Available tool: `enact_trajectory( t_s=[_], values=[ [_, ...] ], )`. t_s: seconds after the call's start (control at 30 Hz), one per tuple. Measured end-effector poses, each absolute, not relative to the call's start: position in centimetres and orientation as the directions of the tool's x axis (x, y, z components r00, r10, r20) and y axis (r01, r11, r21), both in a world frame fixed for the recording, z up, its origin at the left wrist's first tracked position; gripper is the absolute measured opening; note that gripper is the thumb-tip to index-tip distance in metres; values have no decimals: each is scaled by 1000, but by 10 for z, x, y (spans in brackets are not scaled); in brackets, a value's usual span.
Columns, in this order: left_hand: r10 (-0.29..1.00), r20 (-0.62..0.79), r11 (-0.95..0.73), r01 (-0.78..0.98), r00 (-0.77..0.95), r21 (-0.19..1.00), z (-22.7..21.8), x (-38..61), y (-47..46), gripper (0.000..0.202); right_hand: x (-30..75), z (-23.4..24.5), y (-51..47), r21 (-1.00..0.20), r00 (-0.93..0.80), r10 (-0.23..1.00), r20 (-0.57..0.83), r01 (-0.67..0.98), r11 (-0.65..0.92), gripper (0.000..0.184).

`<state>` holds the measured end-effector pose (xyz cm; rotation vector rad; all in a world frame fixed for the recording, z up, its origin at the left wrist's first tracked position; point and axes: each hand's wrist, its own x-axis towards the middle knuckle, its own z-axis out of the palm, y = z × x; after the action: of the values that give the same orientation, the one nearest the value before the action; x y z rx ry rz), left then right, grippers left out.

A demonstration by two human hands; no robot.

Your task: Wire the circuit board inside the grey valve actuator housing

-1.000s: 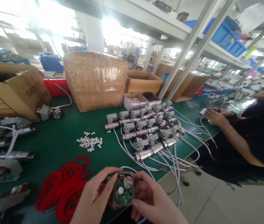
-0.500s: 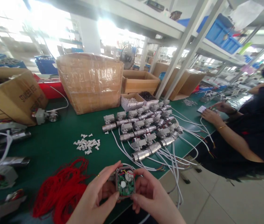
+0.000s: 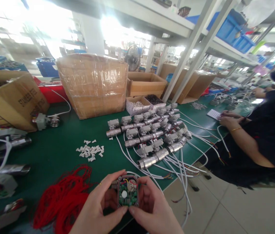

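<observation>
Between my two hands is a small open housing with a green circuit board (image 3: 128, 193) inside, facing up at me. A white round part, a silvery disc and red and yellow wires show on the board. My left hand (image 3: 105, 201) grips the housing's left side, its thumb at the lower edge. On the other side, my right hand (image 3: 149, 203) closes round the right edge, its thumb near the left one. A bundle of red cord (image 3: 61, 198) lies left of my left hand. Beyond my hands, rows of metal valves with grey housings (image 3: 149, 156) rest on the green table (image 3: 54, 152).
A pile of small white plastic parts (image 3: 90, 150) lies at centre left. More valve units (image 3: 8, 169) stand at the left edge. White cables (image 3: 183, 182) hang over the table's right edge. Cardboard boxes (image 3: 92, 86) line the back. A co-worker (image 3: 256, 130) handles a white label sheet at right.
My right thumb has moved left along the housing's lower edge, beside my left thumb. The housing has shifted slightly left. The co-worker's hands have moved a little to the right.
</observation>
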<state>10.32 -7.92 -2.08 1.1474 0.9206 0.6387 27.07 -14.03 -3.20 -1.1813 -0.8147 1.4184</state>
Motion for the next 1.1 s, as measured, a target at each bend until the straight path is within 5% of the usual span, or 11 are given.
enact_trajectory(
  t_s=[0.23, 0.6, 0.77, 0.93, 1.03, 1.1],
  values=[
    [740, -311, 416, -44, 596, 908, -20, 102, -77, 75, 291, -42, -142, -876, -87, 961, -263, -397, -275, 51],
    [850, -228, 228, 59, 475, 972, -20, 107, -82, 67, 296, -46, -143, -878, -115, 961, -252, -390, -277, 54],
    [917, -107, 7, 251, 384, 968, -7, 108, -80, 53, 287, -43, -146, -916, -28, 975, -221, -339, -217, 50],
    [901, -325, 350, -37, 288, 936, 3, 108, -73, 50, 283, -52, -152, -999, 265, 964, -25, -42, -14, 43],
    [863, -403, 458, -131, 305, 880, -5, 106, -69, 48, 275, -60, -158, -987, 312, 942, 125, 139, 85, 63],
    [841, -428, 498, -161, 332, 852, -12, 104, -67, 53, 262, -63, -161, -984, 283, 954, 98, 173, 49, 84]
  ],
)
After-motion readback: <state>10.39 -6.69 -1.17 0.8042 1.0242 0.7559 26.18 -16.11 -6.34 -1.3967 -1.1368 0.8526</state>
